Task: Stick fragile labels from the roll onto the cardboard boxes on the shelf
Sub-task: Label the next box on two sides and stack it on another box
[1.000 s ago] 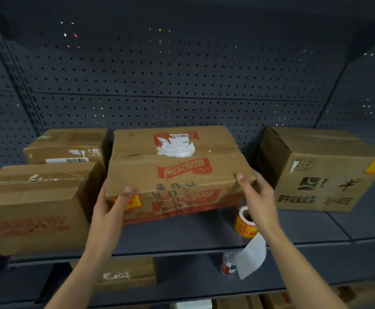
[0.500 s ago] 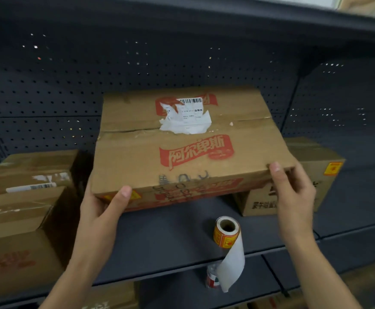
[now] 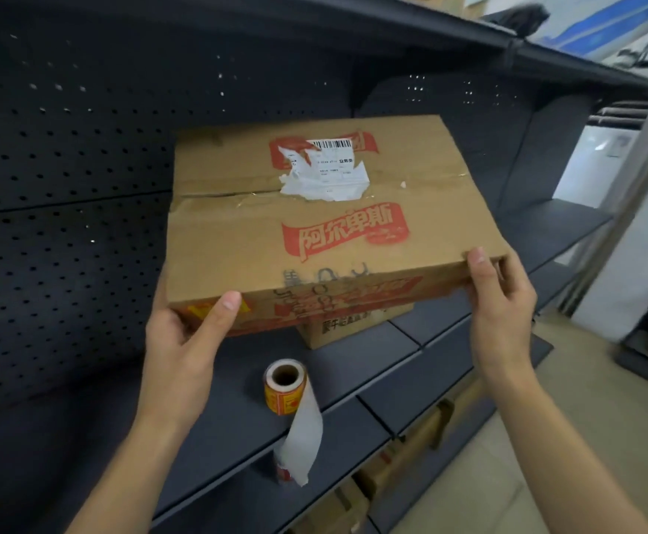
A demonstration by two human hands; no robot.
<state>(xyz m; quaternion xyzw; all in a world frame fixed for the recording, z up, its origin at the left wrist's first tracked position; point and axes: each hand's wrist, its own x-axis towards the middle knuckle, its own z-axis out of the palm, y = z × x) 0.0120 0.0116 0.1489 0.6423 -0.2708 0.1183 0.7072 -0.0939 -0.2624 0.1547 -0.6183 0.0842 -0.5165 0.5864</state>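
My left grip (image 3: pixel 183 341) clasps the raised cardboard box (image 3: pixel 314 225) at its 7 o'clock corner, right grip (image 3: pixel 501 302) at 4 o'clock, so I should set it level on the shelf (image 3: pixel 372 371), clear of the label roll (image 3: pixel 285 387) at 6 o'clock.

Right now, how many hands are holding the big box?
2. The left hand grips the near left corner of the cardboard box; the right hand grips its near right corner. Neither is hidden.
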